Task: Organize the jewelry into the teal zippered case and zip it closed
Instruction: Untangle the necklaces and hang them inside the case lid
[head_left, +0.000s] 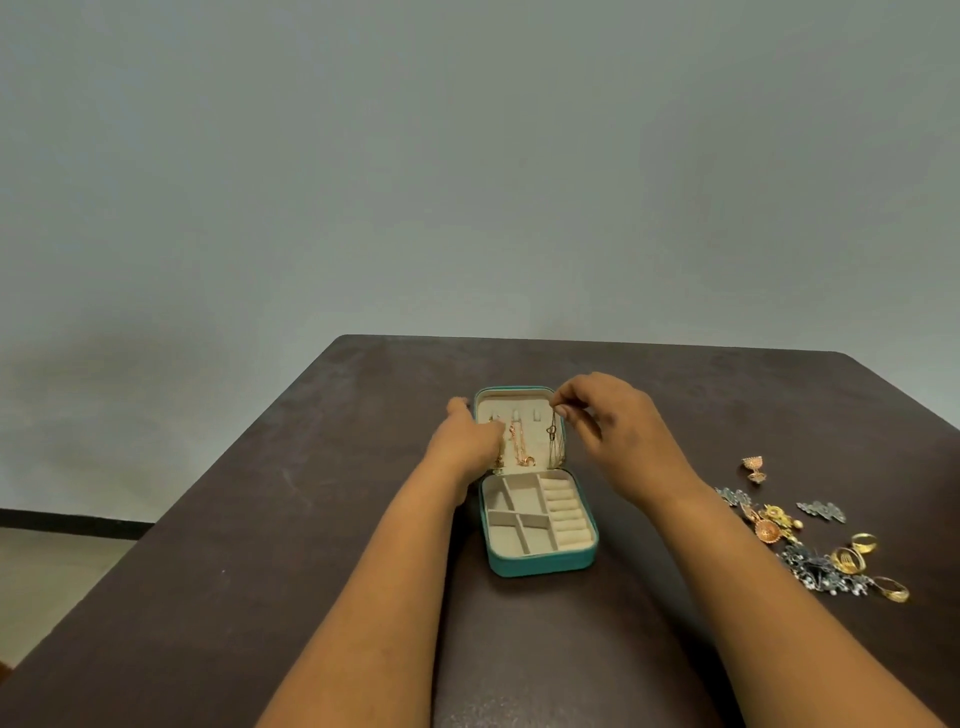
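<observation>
The teal zippered case (540, 564) lies open on the dark table, lid up at the far side, its beige compartments showing nothing inside. A rose-gold chain (518, 444) hangs inside the lid. My left hand (467, 441) holds the lid's left edge, thumb behind it. My right hand (613, 431) pinches a thin dark chain (554, 439) at the lid's upper right corner, and the chain hangs down the lid's right side. Loose jewelry lies at the right: gold rings (862, 543), ornate earrings (768, 522) and silver pieces (821, 569).
The dark brown table (260, 545) ends on the left at a diagonal edge with floor beyond. A plain grey wall stands behind the far edge. A small gold jhumka earring (753, 467) sits apart, at the far end of the jewelry heap.
</observation>
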